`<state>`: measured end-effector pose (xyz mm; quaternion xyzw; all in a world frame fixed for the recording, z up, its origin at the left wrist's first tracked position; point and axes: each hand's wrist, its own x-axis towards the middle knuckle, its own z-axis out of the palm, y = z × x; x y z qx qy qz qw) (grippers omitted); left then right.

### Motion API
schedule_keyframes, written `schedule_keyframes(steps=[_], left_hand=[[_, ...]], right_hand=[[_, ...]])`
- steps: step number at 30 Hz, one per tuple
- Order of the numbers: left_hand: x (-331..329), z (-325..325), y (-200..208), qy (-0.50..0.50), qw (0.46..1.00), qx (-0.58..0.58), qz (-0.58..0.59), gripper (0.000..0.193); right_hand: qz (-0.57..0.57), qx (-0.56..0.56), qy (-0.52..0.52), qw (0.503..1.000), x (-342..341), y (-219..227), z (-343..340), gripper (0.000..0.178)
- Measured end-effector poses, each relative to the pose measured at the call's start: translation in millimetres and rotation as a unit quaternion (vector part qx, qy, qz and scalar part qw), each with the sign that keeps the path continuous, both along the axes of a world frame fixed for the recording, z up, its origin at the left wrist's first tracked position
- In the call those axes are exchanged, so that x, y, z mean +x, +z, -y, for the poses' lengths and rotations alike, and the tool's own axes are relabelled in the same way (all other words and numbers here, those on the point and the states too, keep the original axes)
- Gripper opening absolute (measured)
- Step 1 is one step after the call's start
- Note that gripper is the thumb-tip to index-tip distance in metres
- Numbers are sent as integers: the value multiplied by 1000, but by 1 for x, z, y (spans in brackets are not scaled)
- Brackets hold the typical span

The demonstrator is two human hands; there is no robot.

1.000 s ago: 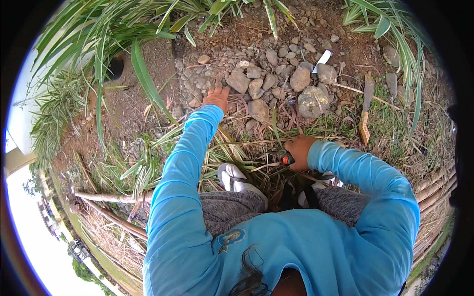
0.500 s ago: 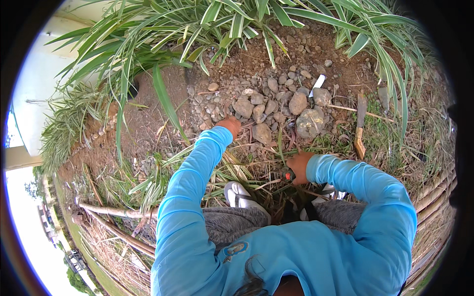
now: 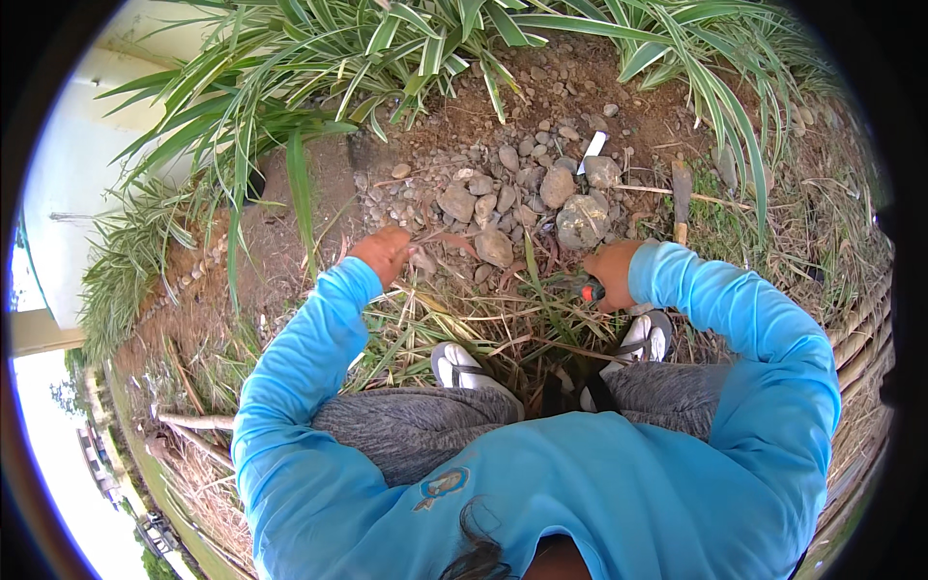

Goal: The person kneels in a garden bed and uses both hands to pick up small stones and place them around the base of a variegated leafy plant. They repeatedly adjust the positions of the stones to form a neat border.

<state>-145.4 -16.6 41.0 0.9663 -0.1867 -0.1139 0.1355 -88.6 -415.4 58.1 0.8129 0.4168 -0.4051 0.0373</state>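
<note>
My left hand [image 3: 386, 253] is low over the soil at the left edge of the stone pile, fingers curled; what they hold, if anything, is hidden. A small pinkish stone [image 3: 422, 260] lies by its fingertips. My right hand [image 3: 613, 275] is closed round a tool with a black and orange handle [image 3: 592, 290]; the rest of it is lost among grass, so its kind does not show. Between the hands lie long cut or dry grass blades [image 3: 503, 314]. Just beyond them are rounded grey stones, among them a large one [image 3: 583, 222].
A wide-bladed knife [image 3: 681, 193] with a wooden handle lies right of the stones, near a thin stick [image 3: 667, 191]. A white strip [image 3: 593, 152] rests behind the stones. Striped leafy plants [image 3: 435, 43] line the far side. Bamboo poles [image 3: 208, 421] lie at left.
My left hand has moved left and slightly nearer, away from the larger stones. My right hand has gone farther out and right with its tool. The view has shifted slightly.
</note>
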Motion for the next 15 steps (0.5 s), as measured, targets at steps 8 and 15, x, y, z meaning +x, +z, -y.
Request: schedule_keyframes(steps=[8, 15], left_hand=[[-128, -89, 20, 157, 974, 117, -114, 18], [-224, -78, -86, 362, 821, 333, -289, 44]], right_hand=[[-36, -78, -25, 996, -9, -12, 44, 62], [-38, 4, -16, 999, -39, -54, 46, 63]])
